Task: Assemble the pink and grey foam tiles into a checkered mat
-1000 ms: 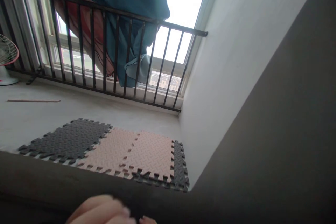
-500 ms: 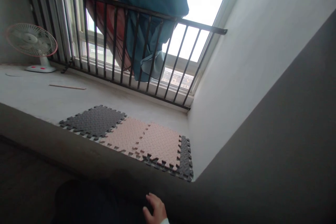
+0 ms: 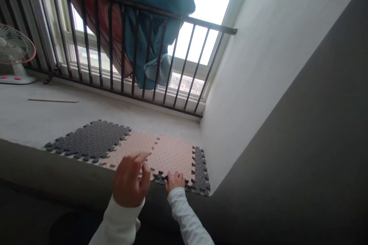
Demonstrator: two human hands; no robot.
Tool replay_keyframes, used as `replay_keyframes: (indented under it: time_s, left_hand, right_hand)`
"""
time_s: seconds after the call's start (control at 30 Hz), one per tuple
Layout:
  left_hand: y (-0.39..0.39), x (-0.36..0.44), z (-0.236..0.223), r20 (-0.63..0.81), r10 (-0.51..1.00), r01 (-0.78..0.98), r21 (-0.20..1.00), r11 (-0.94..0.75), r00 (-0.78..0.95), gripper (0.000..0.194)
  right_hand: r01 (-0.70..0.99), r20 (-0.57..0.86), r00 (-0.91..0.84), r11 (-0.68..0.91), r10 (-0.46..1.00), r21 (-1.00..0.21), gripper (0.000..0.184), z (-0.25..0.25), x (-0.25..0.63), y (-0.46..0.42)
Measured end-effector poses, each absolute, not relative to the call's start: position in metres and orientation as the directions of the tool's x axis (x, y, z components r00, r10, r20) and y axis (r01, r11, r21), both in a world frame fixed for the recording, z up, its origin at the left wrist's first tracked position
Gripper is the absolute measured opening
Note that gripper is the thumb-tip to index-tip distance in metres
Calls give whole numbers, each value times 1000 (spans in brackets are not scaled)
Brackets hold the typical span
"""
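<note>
Head view: a toothed, pale-pink, square foam mat [image 3: 172, 155] is being supported on a light grey ledge [image 3: 57, 116]. Its front edge is apparently being touched by the right hand [image 3: 174, 181]; whether the fingers are being clamped on it cannot be told. The left hand [image 3: 129, 182] is being held before the neighbouring pale-pink mat [image 3: 130, 146], thumb and fingers apart. In this step, the edge is seemingly being handled; next, precise finger placement is probably being called for. No readable brand, label or writing is being shown.

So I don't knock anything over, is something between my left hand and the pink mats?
Nothing visible stands between your left hand and the pink mats; whether it touches them is unclear.
</note>
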State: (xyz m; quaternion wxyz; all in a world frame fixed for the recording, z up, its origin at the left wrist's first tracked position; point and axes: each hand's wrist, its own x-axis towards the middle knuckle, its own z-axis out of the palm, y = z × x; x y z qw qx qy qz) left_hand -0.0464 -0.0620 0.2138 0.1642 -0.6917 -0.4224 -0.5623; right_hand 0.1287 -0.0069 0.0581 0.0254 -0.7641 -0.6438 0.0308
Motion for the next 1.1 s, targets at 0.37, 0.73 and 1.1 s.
replay_keyframes:
  time_s: [0.37, 0.73, 1.1]
  left_hand:
    - [63, -56, 51, -200, 977, 993, 101, -60, 79, 43]
    - [89, -44, 61, -475, 860, 981, 32, -193, 185, 52]
    - [100, -34, 67, -574, 781, 957, 9, -291, 243, 51]
  right_hand:
    - [987, -21, 112, -114, 993, -113, 25, 45, 143, 24]
    - [977, -75, 202, -206, 977, -48, 30, 46, 188, 85]
    - [932, -124, 355, -362, 927, -33, 39, 50, 228, 154]
